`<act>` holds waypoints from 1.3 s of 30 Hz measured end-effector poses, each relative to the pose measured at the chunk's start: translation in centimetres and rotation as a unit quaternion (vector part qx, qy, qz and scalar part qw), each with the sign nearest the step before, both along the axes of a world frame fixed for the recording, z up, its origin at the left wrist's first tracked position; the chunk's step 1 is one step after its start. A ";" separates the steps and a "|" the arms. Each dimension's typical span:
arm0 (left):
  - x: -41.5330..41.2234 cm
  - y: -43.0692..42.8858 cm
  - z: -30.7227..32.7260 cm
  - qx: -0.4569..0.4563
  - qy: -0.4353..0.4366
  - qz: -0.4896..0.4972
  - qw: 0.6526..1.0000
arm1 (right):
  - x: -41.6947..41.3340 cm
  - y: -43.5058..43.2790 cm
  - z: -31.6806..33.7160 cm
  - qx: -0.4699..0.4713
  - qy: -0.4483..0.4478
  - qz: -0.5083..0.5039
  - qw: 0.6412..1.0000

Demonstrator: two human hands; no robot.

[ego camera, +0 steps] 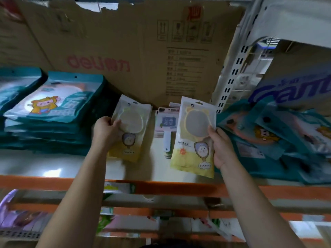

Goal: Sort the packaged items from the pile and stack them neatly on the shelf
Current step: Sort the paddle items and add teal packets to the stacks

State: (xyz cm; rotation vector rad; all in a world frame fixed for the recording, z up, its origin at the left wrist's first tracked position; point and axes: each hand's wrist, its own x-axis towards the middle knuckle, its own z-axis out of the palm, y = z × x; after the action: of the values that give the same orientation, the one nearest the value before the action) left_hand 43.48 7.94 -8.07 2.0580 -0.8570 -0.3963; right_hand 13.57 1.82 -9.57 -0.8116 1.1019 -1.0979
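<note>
the left hand (107,129) grips a yellow mirror packet (131,127) lying on the shelf (53,167); the right hand (222,147) pinches a second packet (195,140) upright beside the jumbled pile (272,140).

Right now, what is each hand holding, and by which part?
The left hand grips the left yellow packet by its left edge. The right hand holds the right yellow packet by its right edge, thumb on front.
</note>
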 end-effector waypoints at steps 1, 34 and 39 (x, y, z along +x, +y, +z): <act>0.1 -0.3 -0.2 0.013 -0.011 0.000 1.000 | 0.2 0.2 0.0 0.000 0.002 -0.002 1.000; -0.2 -3.1 -3.0 0.076 -0.047 0.040 0.995 | 1.8 1.8 0.5 0.018 -0.004 -0.002 1.000; -0.1 -1.0 -1.6 0.065 -0.062 -0.015 0.996 | 4.5 0.6 1.7 0.004 0.038 0.036 0.999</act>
State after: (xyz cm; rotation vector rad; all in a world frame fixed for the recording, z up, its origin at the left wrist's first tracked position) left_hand 43.37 6.89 -9.69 2.2116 -0.9584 -0.3511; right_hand 18.12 2.42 -7.83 -0.8864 1.1312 -1.0100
